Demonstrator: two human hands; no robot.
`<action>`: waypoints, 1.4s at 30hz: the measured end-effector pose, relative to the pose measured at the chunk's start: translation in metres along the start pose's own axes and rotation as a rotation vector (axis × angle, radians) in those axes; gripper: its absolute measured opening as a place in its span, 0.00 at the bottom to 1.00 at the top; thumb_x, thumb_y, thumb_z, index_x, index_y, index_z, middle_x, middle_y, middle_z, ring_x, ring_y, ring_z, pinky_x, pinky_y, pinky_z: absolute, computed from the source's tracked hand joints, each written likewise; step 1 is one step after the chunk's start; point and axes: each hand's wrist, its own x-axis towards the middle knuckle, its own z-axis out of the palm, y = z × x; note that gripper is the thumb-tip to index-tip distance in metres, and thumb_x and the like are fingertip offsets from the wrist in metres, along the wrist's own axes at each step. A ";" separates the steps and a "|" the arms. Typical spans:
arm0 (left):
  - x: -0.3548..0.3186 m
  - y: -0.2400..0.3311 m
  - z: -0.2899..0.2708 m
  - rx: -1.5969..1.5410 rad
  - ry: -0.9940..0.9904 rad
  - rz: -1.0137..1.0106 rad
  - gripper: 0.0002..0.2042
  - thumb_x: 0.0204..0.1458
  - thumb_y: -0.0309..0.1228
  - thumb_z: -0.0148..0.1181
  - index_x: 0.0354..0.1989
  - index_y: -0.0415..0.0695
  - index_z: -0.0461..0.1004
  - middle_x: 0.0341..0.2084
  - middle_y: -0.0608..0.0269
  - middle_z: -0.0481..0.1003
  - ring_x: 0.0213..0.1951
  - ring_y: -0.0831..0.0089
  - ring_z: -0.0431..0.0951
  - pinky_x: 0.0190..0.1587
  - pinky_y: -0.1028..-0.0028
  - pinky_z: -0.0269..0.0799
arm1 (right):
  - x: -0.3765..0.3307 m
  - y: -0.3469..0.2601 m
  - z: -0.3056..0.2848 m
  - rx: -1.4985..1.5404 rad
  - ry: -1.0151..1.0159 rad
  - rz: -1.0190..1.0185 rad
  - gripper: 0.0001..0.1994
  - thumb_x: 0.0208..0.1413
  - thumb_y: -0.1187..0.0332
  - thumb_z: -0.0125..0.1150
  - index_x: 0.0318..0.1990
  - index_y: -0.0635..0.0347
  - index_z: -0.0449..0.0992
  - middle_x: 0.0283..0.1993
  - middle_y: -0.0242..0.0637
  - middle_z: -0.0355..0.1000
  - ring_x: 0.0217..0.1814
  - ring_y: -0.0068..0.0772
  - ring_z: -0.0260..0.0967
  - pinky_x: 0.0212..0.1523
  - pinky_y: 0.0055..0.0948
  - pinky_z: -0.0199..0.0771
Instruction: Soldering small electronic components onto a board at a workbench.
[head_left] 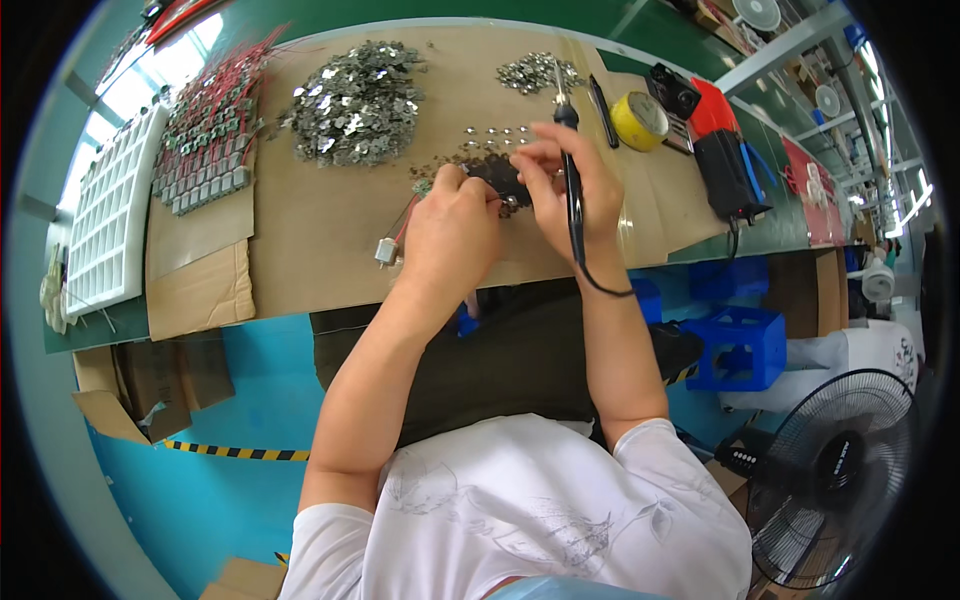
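Observation:
My right hand (590, 195) is closed round a soldering iron (573, 190), its black handle lying along the palm and its metal tip pointing up and away. Its thumb and forefinger come together close to my left hand (452, 225). The left fingers are bent in a pinch, and a thin red wire shows at their tips. Beside the left wrist lies a small silver motor (386, 250) with red wire running up toward that hand. Beyond the hands spreads a pile of small dark parts (495, 172), partly hidden by the fingers. Several small shiny metal pieces (495, 135) sit in rows behind it.
A large heap of metal plates (355, 105) and a smaller heap (538, 72) lie at the back. Wired motors (205, 150) and a white gridded tray (115, 215) stand left. On the right are yellow tape (638, 120) and a black power unit (728, 175); a fan (835, 480) stands nearby.

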 end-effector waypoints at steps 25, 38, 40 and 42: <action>-0.015 -0.028 -0.106 0.281 -0.125 -0.241 0.13 0.52 0.36 0.72 0.33 0.36 0.86 0.32 0.45 0.82 0.39 0.48 0.82 0.44 0.58 0.76 | -0.016 0.003 -0.002 0.014 -0.145 -0.139 0.14 0.60 0.76 0.67 0.53 0.58 0.77 0.44 0.45 0.80 0.44 0.48 0.80 0.41 0.41 0.81; 0.001 -0.041 -0.204 0.275 0.297 -0.145 0.11 0.57 0.33 0.68 0.35 0.36 0.82 0.28 0.50 0.81 0.32 0.58 0.84 0.36 0.62 0.78 | -0.025 0.007 -0.007 -0.080 -0.026 -0.074 0.16 0.57 0.80 0.72 0.52 0.64 0.80 0.37 0.42 0.82 0.35 0.31 0.82 0.38 0.28 0.83; 0.022 -0.049 -0.256 0.317 0.331 -0.303 0.12 0.59 0.36 0.68 0.38 0.37 0.83 0.26 0.53 0.82 0.28 0.64 0.84 0.34 0.64 0.78 | -0.022 0.002 -0.012 -0.099 -0.034 -0.087 0.15 0.57 0.81 0.72 0.52 0.65 0.80 0.37 0.42 0.82 0.36 0.32 0.82 0.39 0.28 0.83; 0.050 -0.101 -0.311 0.383 0.368 -0.396 0.15 0.62 0.40 0.66 0.40 0.37 0.84 0.24 0.58 0.83 0.24 0.73 0.82 0.33 0.66 0.78 | -0.021 0.002 -0.010 -0.116 -0.036 -0.115 0.15 0.57 0.81 0.72 0.51 0.65 0.80 0.37 0.42 0.82 0.36 0.33 0.82 0.40 0.28 0.83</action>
